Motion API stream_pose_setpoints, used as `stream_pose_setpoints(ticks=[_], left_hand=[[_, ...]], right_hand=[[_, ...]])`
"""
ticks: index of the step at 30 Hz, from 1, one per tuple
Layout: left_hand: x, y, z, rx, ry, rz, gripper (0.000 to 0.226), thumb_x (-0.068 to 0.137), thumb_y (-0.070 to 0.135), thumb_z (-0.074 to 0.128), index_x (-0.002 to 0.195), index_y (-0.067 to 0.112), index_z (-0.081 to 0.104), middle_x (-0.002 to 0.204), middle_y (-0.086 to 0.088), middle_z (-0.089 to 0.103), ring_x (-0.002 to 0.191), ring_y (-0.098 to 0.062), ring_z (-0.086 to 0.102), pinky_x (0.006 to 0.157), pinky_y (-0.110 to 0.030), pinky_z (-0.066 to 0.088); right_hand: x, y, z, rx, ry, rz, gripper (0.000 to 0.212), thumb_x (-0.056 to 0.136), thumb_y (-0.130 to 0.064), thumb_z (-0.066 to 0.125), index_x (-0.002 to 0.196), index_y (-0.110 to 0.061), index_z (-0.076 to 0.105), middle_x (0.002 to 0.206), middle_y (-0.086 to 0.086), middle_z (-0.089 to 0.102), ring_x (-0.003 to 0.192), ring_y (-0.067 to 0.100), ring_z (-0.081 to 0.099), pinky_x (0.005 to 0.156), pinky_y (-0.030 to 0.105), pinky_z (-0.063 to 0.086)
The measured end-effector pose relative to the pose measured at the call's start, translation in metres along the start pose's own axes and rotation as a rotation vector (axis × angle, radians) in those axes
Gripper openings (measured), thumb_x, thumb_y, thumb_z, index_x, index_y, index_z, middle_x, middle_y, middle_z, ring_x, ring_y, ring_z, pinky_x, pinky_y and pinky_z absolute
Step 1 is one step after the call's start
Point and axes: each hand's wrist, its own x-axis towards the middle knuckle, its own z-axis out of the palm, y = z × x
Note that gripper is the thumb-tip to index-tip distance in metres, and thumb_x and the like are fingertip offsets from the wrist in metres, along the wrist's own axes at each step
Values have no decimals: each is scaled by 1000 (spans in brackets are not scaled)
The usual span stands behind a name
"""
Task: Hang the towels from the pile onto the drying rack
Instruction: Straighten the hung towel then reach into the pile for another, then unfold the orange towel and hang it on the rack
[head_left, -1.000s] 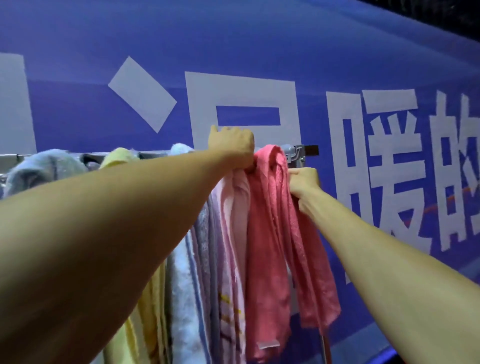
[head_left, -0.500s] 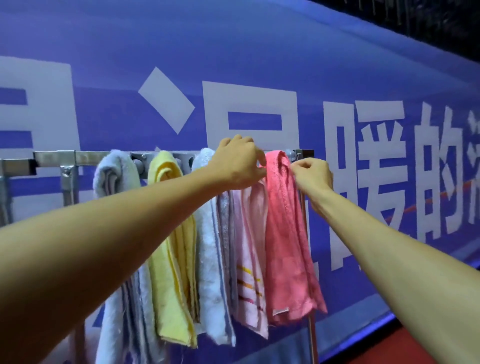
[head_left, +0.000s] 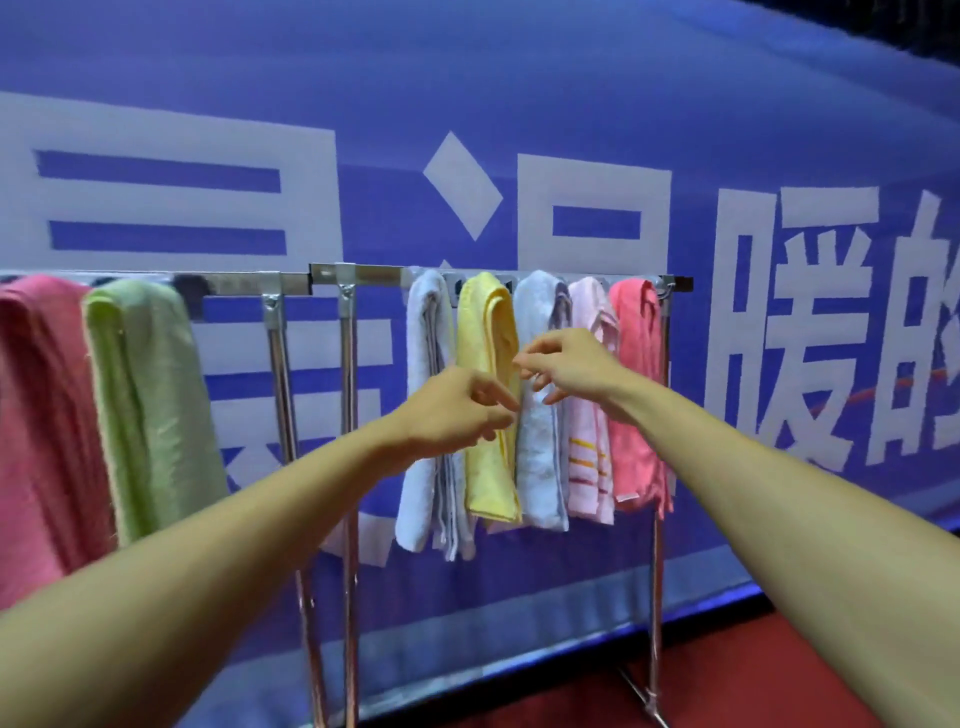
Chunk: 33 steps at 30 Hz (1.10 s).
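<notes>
Left hand (head_left: 457, 415), right hand (head_left: 566, 364), fingers (head_left: 500, 401) loosely curled, empty, before yellow towel (head_left: 488, 322)

The drying rack (head_left: 655, 571) stands right of centre, before a banner (head_left: 519, 78) filling the background. Five towels hang side by side on its top bar, from the leftmost towel (head_left: 423, 322) to the rightmost towel (head_left: 636, 415) at the bar's right end. The left hand (head_left: 452, 415) and right hand (head_left: 571, 369) hang close together mid-frame, before the middle towels. A second rack (head_left: 234, 283) adjoins at left, bearing two towels (head_left: 150, 405) at the frame's left edge.
</notes>
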Motion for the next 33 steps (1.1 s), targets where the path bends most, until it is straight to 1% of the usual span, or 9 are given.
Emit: stream_pose_setpoints(ticks=[3, 8, 11, 14, 19, 24, 28, 30, 33], left_hand=[[-50, -38, -12, 59, -45, -110, 17, 87, 11, 62, 101, 14, 71, 88, -7, 72, 77, -14, 67, 67, -22, 51], [-123, -93, -28, 133, -18, -303, 21, 86, 14, 62, 105, 14, 71, 102, -2, 71, 93, -14, 66, 88, -27, 51], [-155, -126, -26, 211, -32, -369, 21, 86, 15, 62, 105, 13, 71, 99, 0, 69, 92, -12, 63, 82, -20, 46], [-184, -166, -12, 213, -76, -447, 22, 86, 15, 63, 107, 12, 70, 99, -1, 68, 88, -11, 60, 77, -18, 42], [-214, -254, 44, 122, -176, -584, 20, 87, 18, 64, 104, 13, 71, 103, -1, 69, 99, -18, 62, 86, -26, 46], [-243, -341, 119, 14, -315, -733, 15, 87, 14, 62, 94, 5, 71, 94, -12, 71, 81, -15, 56, 86, -34, 49], [-273, -400, 179, -69, -369, -889, 17, 86, 7, 58, 73, 15, 66, 73, 1, 62, 74, -13, 54, 68, -23, 47], [-292, -427, 209, -119, -369, -993, 17, 86, 4, 56, 76, 14, 66, 74, -2, 62, 75, -17, 56, 64, -21, 44], [-325, -461, 251, -156, -351, -1150, 18, 89, 6, 53, 96, 3, 70, 97, -14, 69, 90, -26, 63, 81, -28, 49]], right_hand=[[-26, 0, 47, -89, -173, 18, 8, 94, -11, 56, 90, -8, 62, 76, 4, 58, 61, 12, 50, 50, 20, 44], [-56, 19, 124, -235, -369, 38, 14, 91, -11, 56, 81, -8, 66, 81, 8, 64, 66, 14, 59, 51, 23, 49], [-73, 34, 162, -255, -472, 45, 15, 92, -13, 56, 84, -7, 67, 76, 5, 63, 59, 9, 58, 50, 20, 48], [-85, 58, 205, -282, -580, 62, 16, 94, -17, 57, 99, -6, 68, 86, 6, 66, 75, 15, 62, 66, 28, 54], [-95, 130, 276, -299, -681, 158, 14, 92, -17, 59, 93, -6, 68, 82, 5, 66, 73, 16, 59, 66, 30, 53], [-113, 221, 334, -323, -747, 285, 10, 89, -15, 61, 84, -11, 69, 76, 4, 67, 66, 13, 60, 59, 21, 46], [-138, 293, 377, -364, -785, 396, 10, 86, -15, 63, 78, -17, 69, 62, -8, 60, 41, -5, 50, 46, 10, 40], [-152, 326, 400, -391, -812, 459, 15, 87, -16, 62, 74, -22, 66, 63, -11, 58, 49, -1, 52, 53, 14, 42], [-176, 369, 434, -412, -818, 520, 20, 87, -15, 58, 70, -23, 64, 70, -7, 62, 72, 13, 55, 70, 22, 43]])
